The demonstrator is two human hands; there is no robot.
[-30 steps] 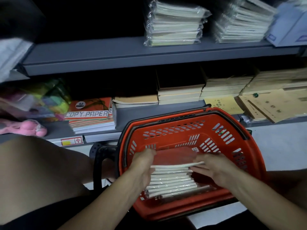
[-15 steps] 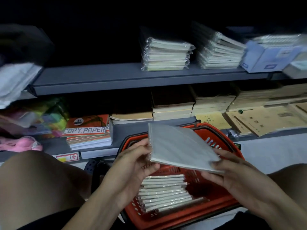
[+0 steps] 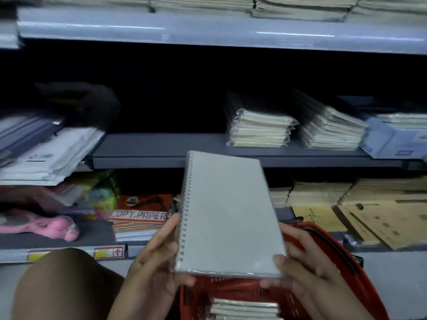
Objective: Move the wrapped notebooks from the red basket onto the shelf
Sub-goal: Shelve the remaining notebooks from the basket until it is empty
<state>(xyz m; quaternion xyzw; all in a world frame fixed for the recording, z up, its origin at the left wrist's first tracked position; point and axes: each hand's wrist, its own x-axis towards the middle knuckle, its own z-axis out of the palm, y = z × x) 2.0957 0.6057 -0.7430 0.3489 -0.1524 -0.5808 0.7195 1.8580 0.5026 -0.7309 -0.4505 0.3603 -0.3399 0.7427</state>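
Head view: both hands hold one wrapped notebook (image 3: pixel 228 213) up above the red basket (image 3: pixel 328 257), cover facing the camera, spiral binding along its left edge. Left hand (image 3: pixel 159 257) grips the lower left edge by the spiral, fingers closed on it, thumb under the bottom corner. Right hand (image 3: pixel 300 271) grips the lower right corner, thumb on the cover, fingers clamped behind. Notebook is tilted slightly, top edge overlapping the front lip of the middle shelf (image 3: pixel 161 151), not resting on it.

More wrapped notebooks (image 3: pixel 242 308) lie stacked in the basket, near edge of frame, below the held one. On the middle shelf, right of centre, two stacks of wrapped notebooks (image 3: pixel 261 130) sit side by side, a blue box (image 3: pixel 392 142) just right of them. Left part of that shelf is bare. Lower shelf: copy paper pack (image 3: pixel 141 215) left of the held notebook, pink toy (image 3: pixel 46 227) far left, brown envelopes (image 3: pixel 381 222) at right. Person's knee (image 3: pixel 64 282) at near left. Frame slightly blurred.
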